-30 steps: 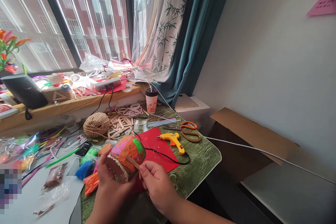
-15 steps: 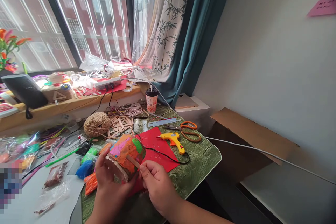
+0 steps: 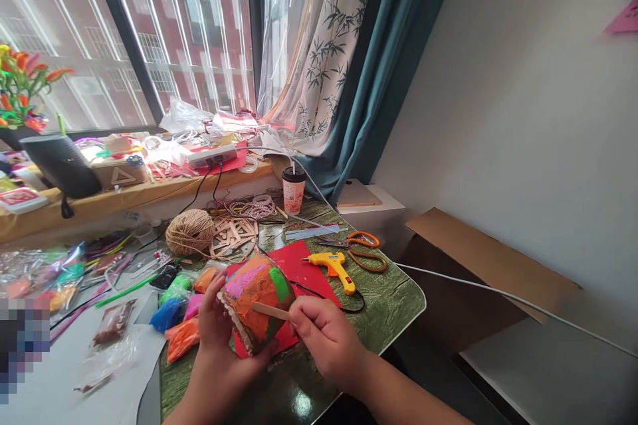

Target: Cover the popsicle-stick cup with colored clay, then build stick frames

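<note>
A rounded jar-like object (image 3: 256, 305), coated in orange, pink and green clay with a pale beaded rim, is tilted above the table. My left hand (image 3: 219, 345) is wrapped around its rim side and underside. My right hand (image 3: 323, 335) pinches a flat wooden stick (image 3: 272, 311), whose far end lies against the orange clay. Under the jar is a red sheet (image 3: 294, 255), with a yellow glue gun (image 3: 333, 267) on it. Bags of orange clay (image 3: 182, 340) and blue clay (image 3: 167, 315) lie left of my left hand.
Behind are a twine ball (image 3: 190, 232), wooden sticks (image 3: 234, 236) and a lidded cup (image 3: 294, 191). Orange-handled scissors (image 3: 366, 252) lie near the table's right edge. A white cable (image 3: 473, 284) runs rightward. The cluttered windowsill (image 3: 149, 194) holds a power strip (image 3: 212, 156).
The jar has turned, its rim now facing more to the left. My right hand has shifted right, and the stick lies flatter against the clay. The camera view has shifted slightly.
</note>
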Motion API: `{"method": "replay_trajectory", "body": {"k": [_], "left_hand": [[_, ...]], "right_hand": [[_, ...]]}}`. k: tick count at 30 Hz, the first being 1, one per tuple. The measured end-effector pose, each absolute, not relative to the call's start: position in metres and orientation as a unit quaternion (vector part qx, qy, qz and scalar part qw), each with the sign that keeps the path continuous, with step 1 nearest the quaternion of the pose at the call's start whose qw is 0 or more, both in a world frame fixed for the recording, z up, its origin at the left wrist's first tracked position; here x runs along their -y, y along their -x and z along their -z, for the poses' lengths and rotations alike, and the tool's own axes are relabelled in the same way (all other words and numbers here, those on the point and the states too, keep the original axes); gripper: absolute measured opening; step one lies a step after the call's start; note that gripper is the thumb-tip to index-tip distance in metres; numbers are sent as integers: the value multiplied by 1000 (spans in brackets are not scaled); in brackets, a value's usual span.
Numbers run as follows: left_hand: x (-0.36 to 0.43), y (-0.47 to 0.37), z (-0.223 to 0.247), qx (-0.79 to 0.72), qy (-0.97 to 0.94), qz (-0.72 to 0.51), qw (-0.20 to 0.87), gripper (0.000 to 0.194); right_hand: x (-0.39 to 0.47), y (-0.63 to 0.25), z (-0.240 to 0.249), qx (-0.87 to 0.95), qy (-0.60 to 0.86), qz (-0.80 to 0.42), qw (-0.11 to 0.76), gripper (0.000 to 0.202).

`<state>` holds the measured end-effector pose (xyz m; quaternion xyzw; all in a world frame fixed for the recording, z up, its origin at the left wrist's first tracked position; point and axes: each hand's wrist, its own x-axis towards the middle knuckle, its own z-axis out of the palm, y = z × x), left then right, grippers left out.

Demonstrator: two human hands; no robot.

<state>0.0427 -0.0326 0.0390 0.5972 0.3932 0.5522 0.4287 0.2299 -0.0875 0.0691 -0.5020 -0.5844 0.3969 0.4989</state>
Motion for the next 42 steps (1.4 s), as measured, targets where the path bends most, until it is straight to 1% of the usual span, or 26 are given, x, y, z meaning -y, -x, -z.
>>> {"method": "replay_trajectory", "body": {"k": [2,3,4,6,8,9,10,11,12,13,14,16,19,21,23,25,27,29,32,37,39,42], "left_hand": [[31,-43,-37,-398,-587,-539,455,111],[29,-43,-35,-403,-578,-532,469,112],[27,-43,-32,-409,-569,-527,482,113],[23,-41,-27,-412,-553,-518,506,117],[20,-39,-22,-382,-553,-506,541,130],[19,-37,-21,-356,-557,-503,557,136],[17,-34,-21,-328,-560,-505,570,137],[16,-31,-22,-305,-562,-506,579,133],[13,-27,-24,-293,-560,-512,582,123],[10,-22,-26,-296,-561,-510,582,108],[7,-18,-29,-317,-563,-493,582,95],[1,-10,-34,-371,-575,-460,565,79],[-7,-6,-36,-406,-609,-399,552,68],[-9,-6,-32,-398,-620,-398,546,64],[-9,-6,-26,-381,-630,-429,523,67],[-7,-4,-24,-367,-664,-428,491,81],[-2,-1,-25,-354,-713,-382,469,98],[4,1,-28,-330,-753,-324,467,104],[9,1,-32,-294,-781,-275,477,102],[3,-1,-27,-339,-773,-312,436,106],[-2,0,-25,-370,-774,-311,410,100],[-7,3,-22,-395,-783,-299,377,86]], "right_hand": [[92,-234,-66,610,517,-302,519,55],[93,-234,-64,609,524,-270,531,53],[93,-232,-61,591,530,-262,548,53],[88,-225,-54,517,534,-324,585,53],[79,-219,-48,417,516,-414,623,57],[74,-218,-46,387,501,-440,637,58],[71,-218,-45,372,484,-456,647,60],[68,-219,-43,368,472,-463,654,60],[66,-221,-42,369,463,-465,659,59],[65,-224,-42,369,458,-466,660,59],[65,-228,-42,371,458,-467,659,57],[67,-232,-43,388,468,-459,648,56],[72,-231,-47,475,489,-415,603,53],[74,-228,-52,541,496,-382,562,50],[75,-224,-55,574,495,-362,543,47],[72,-222,-57,569,489,-355,558,45],[67,-223,-55,542,487,-357,584,45],[60,-224,-52,511,489,-358,609,45],[50,-226,-49,481,494,-356,630,46],[45,-226,-54,499,478,-390,609,47],[48,-228,-55,502,479,-402,598,49],[59,-230,-48,502,497,-433,560,55]]}}
